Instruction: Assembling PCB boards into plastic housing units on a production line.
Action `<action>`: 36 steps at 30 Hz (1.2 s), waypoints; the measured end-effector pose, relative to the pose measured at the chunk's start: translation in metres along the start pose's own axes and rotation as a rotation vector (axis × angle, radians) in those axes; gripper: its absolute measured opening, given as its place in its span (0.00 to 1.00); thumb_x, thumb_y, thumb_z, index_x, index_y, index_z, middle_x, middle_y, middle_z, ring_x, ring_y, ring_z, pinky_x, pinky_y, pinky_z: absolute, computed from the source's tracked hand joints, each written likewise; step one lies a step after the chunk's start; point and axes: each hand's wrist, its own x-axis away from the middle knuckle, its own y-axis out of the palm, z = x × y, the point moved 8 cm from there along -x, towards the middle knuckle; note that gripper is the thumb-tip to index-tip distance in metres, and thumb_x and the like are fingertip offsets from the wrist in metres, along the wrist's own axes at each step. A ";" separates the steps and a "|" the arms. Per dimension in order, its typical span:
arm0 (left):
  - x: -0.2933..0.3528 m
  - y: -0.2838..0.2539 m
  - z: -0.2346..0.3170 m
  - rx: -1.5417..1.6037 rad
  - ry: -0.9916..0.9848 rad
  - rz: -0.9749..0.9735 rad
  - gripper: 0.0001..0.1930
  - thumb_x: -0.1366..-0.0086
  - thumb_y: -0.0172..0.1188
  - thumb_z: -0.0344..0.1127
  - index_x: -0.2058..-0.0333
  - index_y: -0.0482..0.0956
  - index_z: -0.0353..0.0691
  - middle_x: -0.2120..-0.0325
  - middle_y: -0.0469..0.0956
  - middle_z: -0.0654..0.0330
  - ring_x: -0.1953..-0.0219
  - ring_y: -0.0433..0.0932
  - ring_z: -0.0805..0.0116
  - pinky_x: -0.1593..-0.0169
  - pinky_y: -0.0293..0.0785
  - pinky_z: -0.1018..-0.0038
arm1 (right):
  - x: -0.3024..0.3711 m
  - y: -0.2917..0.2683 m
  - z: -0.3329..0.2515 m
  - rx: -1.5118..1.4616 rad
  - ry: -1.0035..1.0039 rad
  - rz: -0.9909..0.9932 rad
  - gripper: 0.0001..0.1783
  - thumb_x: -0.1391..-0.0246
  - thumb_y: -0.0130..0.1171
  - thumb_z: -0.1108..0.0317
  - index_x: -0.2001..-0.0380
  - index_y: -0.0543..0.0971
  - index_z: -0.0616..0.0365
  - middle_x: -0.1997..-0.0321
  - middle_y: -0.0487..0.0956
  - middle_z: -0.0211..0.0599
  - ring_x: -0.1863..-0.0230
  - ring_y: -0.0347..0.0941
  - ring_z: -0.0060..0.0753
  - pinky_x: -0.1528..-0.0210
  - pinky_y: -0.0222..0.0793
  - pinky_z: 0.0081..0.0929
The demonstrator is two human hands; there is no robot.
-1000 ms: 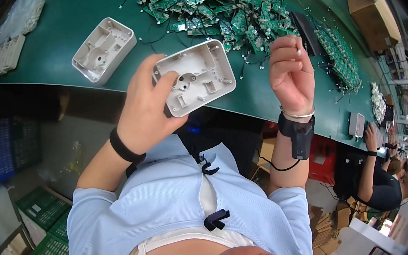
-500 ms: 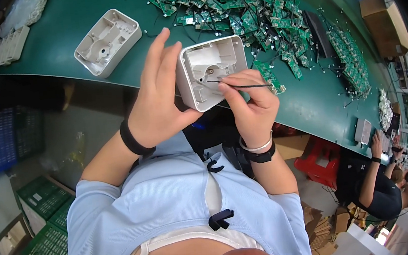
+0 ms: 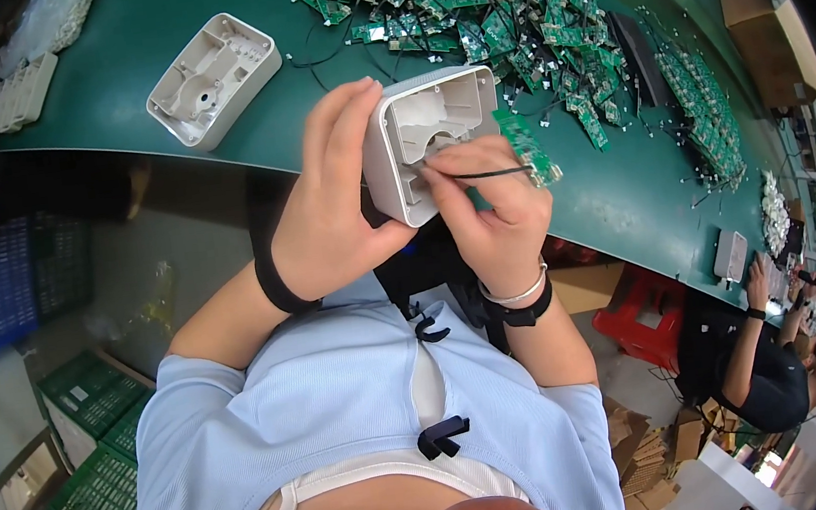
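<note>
My left hand (image 3: 326, 199) is closed around the left side of a white plastic housing (image 3: 388, 172), tilted so that its hollow inside shows. In my right hand (image 3: 495, 203), thumb and fingertips pinch a thin black wire (image 3: 494, 174) inside the housing's cavity. A green circuit board (image 3: 529, 147) hangs from the wire's other end, beside my right knuckles. The wire's tip is hidden behind my fingers. A second white housing (image 3: 213, 82) lies hollow side up on the green table (image 3: 114, 62), left of my hands.
A large pile of wired circuit boards (image 3: 511, 11) covers the table's far side, with a neater row of boards (image 3: 699, 111) to the right. Below the table edge stand a red stool (image 3: 642, 321) and green crates (image 3: 92, 397). A co-worker (image 3: 753, 372) sits at the far right.
The housing has tilted and turned slightly in my left hand. My right fingers have moved a little left and deeper into the cavity with the wire, and the board has shifted along.
</note>
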 end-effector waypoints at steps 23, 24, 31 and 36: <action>0.000 -0.001 -0.017 0.099 -0.111 -0.081 0.54 0.53 0.74 0.24 0.28 0.53 0.38 0.32 0.57 0.43 0.31 0.63 0.42 0.33 0.68 0.59 | 0.000 -0.048 0.036 0.186 0.166 0.072 0.20 0.51 0.68 0.81 0.52 0.82 0.61 0.53 0.80 0.43 0.57 0.78 0.42 0.50 0.74 0.32; -0.001 -0.001 -0.018 0.097 -0.119 -0.087 0.54 0.53 0.74 0.24 0.28 0.53 0.38 0.32 0.57 0.43 0.31 0.63 0.42 0.33 0.69 0.59 | -0.005 -0.045 0.030 0.247 0.081 0.007 0.20 0.51 0.67 0.82 0.52 0.82 0.61 0.52 0.80 0.44 0.56 0.78 0.42 0.51 0.74 0.32; -0.008 -0.003 -0.024 0.139 -0.155 -0.115 0.54 0.52 0.74 0.24 0.28 0.53 0.40 0.32 0.57 0.44 0.32 0.65 0.45 0.39 0.76 0.62 | -0.017 -0.036 0.020 0.423 -0.129 -0.255 0.21 0.51 0.63 0.84 0.51 0.80 0.63 0.44 0.76 0.46 0.53 0.77 0.44 0.52 0.75 0.36; -0.008 -0.003 -0.032 0.166 -0.180 -0.121 0.54 0.51 0.74 0.23 0.28 0.53 0.40 0.32 0.57 0.45 0.33 0.67 0.48 0.42 0.79 0.63 | -0.028 -0.030 0.010 0.534 -0.219 -0.367 0.21 0.54 0.62 0.85 0.53 0.81 0.62 0.43 0.77 0.43 0.51 0.77 0.46 0.50 0.75 0.39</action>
